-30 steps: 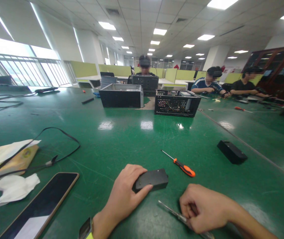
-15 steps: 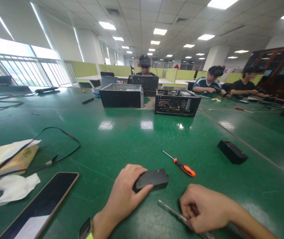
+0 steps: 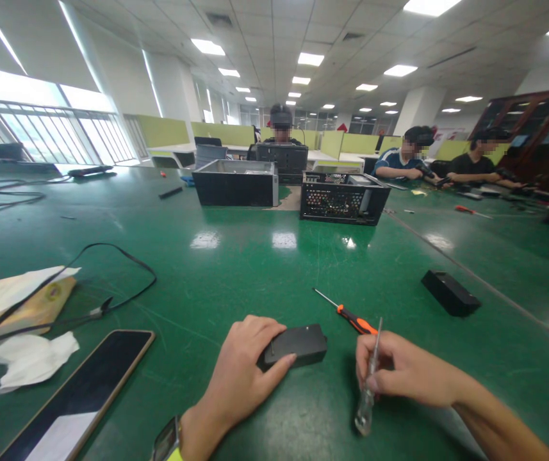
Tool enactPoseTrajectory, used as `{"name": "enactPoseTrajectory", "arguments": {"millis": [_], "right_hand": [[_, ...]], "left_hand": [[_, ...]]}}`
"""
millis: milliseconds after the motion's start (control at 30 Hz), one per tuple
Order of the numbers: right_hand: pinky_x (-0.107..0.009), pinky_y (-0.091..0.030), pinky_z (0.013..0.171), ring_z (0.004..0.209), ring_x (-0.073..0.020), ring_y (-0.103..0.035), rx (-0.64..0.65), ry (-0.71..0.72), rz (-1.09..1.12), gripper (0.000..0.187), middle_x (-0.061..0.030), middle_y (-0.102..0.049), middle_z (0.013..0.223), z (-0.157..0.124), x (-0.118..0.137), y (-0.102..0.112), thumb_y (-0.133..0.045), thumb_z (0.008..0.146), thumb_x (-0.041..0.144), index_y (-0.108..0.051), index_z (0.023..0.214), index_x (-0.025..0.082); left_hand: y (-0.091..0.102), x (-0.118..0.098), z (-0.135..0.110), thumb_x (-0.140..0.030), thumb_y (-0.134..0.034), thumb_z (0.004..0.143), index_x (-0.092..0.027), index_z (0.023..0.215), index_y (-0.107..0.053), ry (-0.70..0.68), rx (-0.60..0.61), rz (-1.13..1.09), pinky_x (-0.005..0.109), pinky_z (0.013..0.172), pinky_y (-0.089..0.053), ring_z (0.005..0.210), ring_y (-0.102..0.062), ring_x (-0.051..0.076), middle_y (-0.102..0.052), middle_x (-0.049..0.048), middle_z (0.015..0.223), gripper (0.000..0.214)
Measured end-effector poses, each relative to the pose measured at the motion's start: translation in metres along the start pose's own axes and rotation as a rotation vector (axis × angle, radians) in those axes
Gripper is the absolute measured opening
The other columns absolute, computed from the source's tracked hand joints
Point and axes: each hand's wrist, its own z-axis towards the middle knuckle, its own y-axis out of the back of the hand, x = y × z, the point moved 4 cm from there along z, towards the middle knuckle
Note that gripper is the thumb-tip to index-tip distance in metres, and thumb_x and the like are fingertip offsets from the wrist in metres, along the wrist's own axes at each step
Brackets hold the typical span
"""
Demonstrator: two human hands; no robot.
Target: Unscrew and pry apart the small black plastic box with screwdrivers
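Observation:
My left hand [image 3: 244, 365] is closed around a small black rectangular box [image 3: 298, 346] that rests on the green tabletop. Its thumb lies along the near side and the fingers over the far left end. To the right, my right hand [image 3: 406, 368] pinches a small screwdriver [image 3: 369, 390] with a clear handle between thumb and fingers. The shaft points up and away from me, the handle end toward me. Just behind that hand lies an orange and black screwdriver [image 3: 351, 317], its handle end partly covered by the fingers.
A second black box [image 3: 450, 293] lies to the right. At left are a phone [image 3: 82, 390], crumpled tissue [image 3: 36, 362], a tissue pack [image 3: 29, 298] and a black cable [image 3: 130, 256]. Two computer cases [image 3: 236, 186] stand farther back. Several people sit across the table.
My right hand has moved slightly up and turned, and the clear-handled screwdriver has swung from lying slanted to pointing away from me. My left hand and the box stay put.

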Motion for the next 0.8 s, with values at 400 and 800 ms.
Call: {"name": "enactPoseTrajectory", "arguments": {"millis": [400, 800], "right_hand": [[-0.021, -0.029, 0.051, 0.054, -0.0077, -0.039, -0.013, 0.013, -0.199, 0.027, 0.0064, -0.045, 0.057, -0.004, 0.004, 0.007, -0.067, 0.080, 0.040, -0.061, 0.074, 0.014], [-0.028, -0.035, 0.057, 0.060, -0.0170, -0.056, -0.614, -0.061, -0.756, 0.037, -0.0021, -0.065, 0.067, 0.005, -0.003, 0.030, -0.060, 0.082, 0.057, -0.071, 0.083, 0.022]], "left_hand": [[-0.002, -0.001, 0.000, -0.036, -0.063, 0.088, -0.021, 0.108, -0.064, -0.002, 0.013, 0.012, 0.042, 0.079, -0.047, 0.094, -0.060, 0.027, -0.067, 0.0084, 0.104, 0.025], [-0.003, 0.000, -0.001, -0.034, -0.067, 0.085, -0.020, 0.108, -0.064, 0.004, 0.015, -0.015, 0.042, 0.080, -0.048, 0.094, -0.060, 0.027, -0.067, 0.0080, 0.104, 0.026]]}}
